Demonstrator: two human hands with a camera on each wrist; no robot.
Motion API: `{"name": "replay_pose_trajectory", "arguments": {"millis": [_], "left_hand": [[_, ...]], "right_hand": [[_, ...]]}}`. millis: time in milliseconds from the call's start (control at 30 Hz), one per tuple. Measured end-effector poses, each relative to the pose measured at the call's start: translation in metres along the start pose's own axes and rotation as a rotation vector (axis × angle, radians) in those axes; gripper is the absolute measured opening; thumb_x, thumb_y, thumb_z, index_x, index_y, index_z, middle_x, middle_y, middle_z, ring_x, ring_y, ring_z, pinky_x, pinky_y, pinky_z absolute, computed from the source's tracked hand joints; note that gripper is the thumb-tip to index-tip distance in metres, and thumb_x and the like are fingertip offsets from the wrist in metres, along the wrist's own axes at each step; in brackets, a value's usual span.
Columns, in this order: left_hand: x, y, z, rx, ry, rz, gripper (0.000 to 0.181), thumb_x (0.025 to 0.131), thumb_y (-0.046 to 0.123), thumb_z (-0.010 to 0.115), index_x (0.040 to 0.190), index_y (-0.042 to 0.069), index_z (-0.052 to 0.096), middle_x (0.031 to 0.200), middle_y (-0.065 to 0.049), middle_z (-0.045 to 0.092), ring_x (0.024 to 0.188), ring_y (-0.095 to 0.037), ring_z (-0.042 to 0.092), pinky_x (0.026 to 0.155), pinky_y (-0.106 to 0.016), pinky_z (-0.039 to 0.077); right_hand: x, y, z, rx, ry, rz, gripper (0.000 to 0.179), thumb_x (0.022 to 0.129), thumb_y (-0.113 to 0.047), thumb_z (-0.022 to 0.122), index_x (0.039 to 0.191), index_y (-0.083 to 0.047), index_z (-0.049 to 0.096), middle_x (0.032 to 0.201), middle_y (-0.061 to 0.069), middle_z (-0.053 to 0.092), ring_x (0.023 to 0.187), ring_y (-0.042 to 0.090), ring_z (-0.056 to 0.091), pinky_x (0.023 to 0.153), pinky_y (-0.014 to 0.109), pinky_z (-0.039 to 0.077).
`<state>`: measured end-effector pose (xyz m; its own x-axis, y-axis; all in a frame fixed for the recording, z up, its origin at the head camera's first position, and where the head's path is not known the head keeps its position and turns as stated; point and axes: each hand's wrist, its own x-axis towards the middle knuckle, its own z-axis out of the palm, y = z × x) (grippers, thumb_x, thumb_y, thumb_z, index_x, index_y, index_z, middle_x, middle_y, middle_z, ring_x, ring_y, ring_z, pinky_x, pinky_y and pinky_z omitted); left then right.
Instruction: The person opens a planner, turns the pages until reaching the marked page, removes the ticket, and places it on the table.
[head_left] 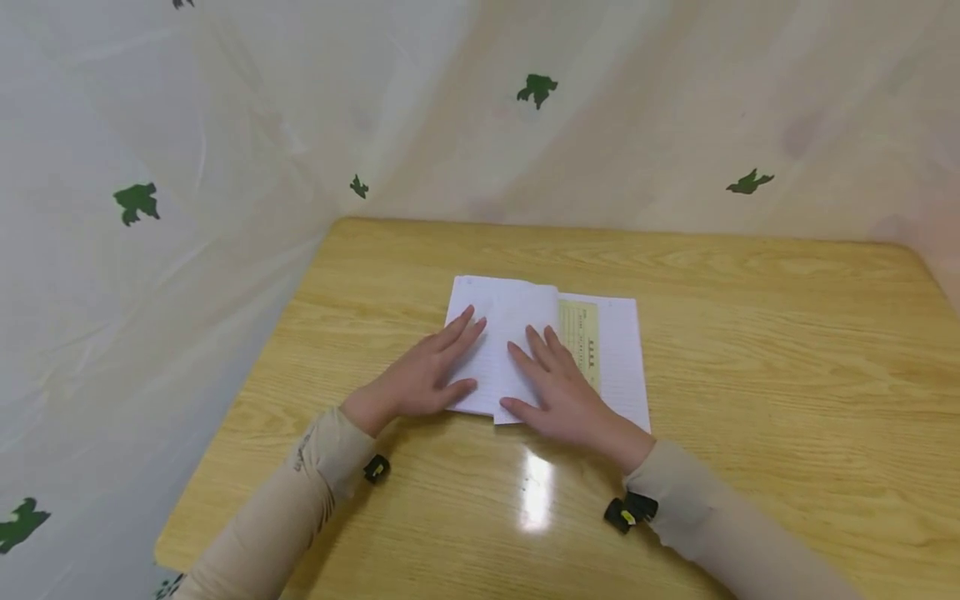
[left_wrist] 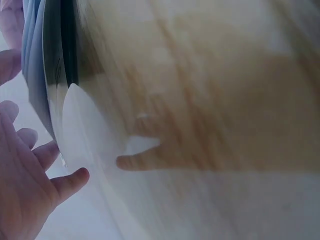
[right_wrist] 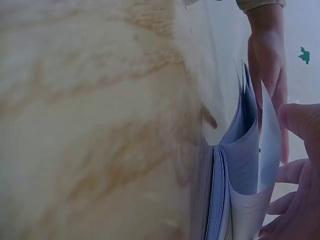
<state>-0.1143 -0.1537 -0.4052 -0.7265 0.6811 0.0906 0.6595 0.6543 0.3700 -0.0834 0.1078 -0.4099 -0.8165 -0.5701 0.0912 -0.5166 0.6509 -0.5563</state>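
A notebook [head_left: 624, 350] with lined white pages lies spread on the table in the head view. My left hand [head_left: 420, 373] has its fingers extended over the left page [head_left: 468, 292]. Spread fingers of my right hand [head_left: 566, 398] lie on a white leaf [head_left: 525, 308] near the middle, which partly covers a yellowish printed slip [head_left: 583, 333] on the right side. From the right wrist, several leaves [right_wrist: 245, 160] curve up from the page block, with my fingers against their outer side. The left wrist view catches my left hand [left_wrist: 22, 185] beside the notebook's edge.
The glossy wooden table [head_left: 787, 350] extends far to the right of the notebook and reflects a light in front of it. Behind and to the left hangs a pale cloth [head_left: 247, 108] with green bird shapes. A small black device sits at each wrist.
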Motion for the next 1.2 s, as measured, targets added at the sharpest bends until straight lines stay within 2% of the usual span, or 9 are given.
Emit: {"name": "replay_pose_trajectory", "arguments": {"millis": [167,367,467,600,733,900,1000,1200], "left_hand": [[0.001,0.002,0.001,0.018,-0.009,-0.015,0.08,0.096,0.051,0.052,0.158,0.019,0.013,0.163,-0.016,0.006,0.145,-0.03,0.022,0.11,-0.05,0.032],[0.0,0.004,0.005,0.068,-0.062,-0.047,0.086,0.091,0.059,0.056,0.158,0.022,0.016,0.163,-0.014,0.002,0.147,-0.03,0.015,0.106,-0.057,0.035],[0.0,0.003,0.007,0.097,-0.088,-0.059,0.086,0.091,0.058,0.058,0.157,0.021,0.019,0.163,-0.013,0.001,0.148,-0.029,0.012,0.106,-0.058,0.034],[0.001,0.003,0.006,0.11,-0.106,-0.068,0.085,0.091,0.057,0.059,0.157,0.02,0.02,0.163,-0.014,0.002,0.148,-0.03,0.011,0.106,-0.058,0.033],[0.001,0.004,0.005,0.114,-0.113,-0.071,0.084,0.091,0.057,0.058,0.157,0.02,0.021,0.163,-0.015,0.001,0.148,-0.03,0.01,0.107,-0.058,0.032],[0.002,0.004,0.007,0.126,-0.126,-0.082,0.082,0.091,0.058,0.057,0.156,0.022,0.023,0.162,-0.017,-0.002,0.147,-0.038,0.01,0.106,-0.06,0.032],[0.002,0.004,0.009,0.134,-0.131,-0.093,0.08,0.091,0.058,0.058,0.156,0.022,0.027,0.162,-0.018,-0.003,0.145,-0.045,0.01,0.106,-0.061,0.031],[0.003,0.004,0.011,0.162,-0.148,-0.117,0.079,0.09,0.061,0.057,0.155,0.025,0.029,0.162,-0.016,-0.005,0.144,-0.049,0.003,0.107,-0.062,0.028]], "right_hand": [[0.005,-0.004,0.003,0.019,-0.026,-0.021,0.07,0.097,-0.042,0.056,0.151,-0.004,0.034,0.16,0.022,0.01,0.147,0.042,0.001,0.115,0.057,0.013],[0.01,-0.005,0.006,0.092,-0.018,-0.063,0.054,0.098,-0.012,0.049,0.149,-0.001,0.036,0.159,0.024,0.015,0.147,0.039,0.008,0.115,0.053,0.017],[0.011,-0.003,0.007,0.069,0.026,-0.061,0.052,0.095,-0.003,0.048,0.147,0.001,0.04,0.157,0.024,0.021,0.146,0.041,0.014,0.114,0.053,0.019],[0.012,-0.001,0.006,0.02,0.1,0.033,0.057,0.093,-0.01,0.06,0.145,0.002,0.042,0.154,0.026,0.027,0.142,0.044,0.022,0.113,0.054,0.022],[0.014,0.001,0.006,0.006,0.098,0.12,0.07,0.091,-0.025,0.068,0.147,0.005,0.036,0.153,0.03,0.027,0.139,0.045,0.028,0.111,0.054,0.026],[0.015,0.001,0.009,-0.024,0.043,0.097,0.073,0.093,-0.033,0.065,0.146,0.008,0.036,0.153,0.03,0.026,0.14,0.046,0.026,0.113,0.053,0.023],[0.015,0.001,0.012,-0.056,0.015,0.078,0.07,0.094,-0.034,0.063,0.145,0.008,0.038,0.153,0.029,0.026,0.141,0.046,0.024,0.114,0.055,0.02],[0.015,0.002,0.013,-0.129,-0.048,0.058,0.066,0.095,-0.036,0.061,0.145,0.003,0.041,0.155,0.024,0.026,0.142,0.047,0.019,0.114,0.058,0.016]]}}
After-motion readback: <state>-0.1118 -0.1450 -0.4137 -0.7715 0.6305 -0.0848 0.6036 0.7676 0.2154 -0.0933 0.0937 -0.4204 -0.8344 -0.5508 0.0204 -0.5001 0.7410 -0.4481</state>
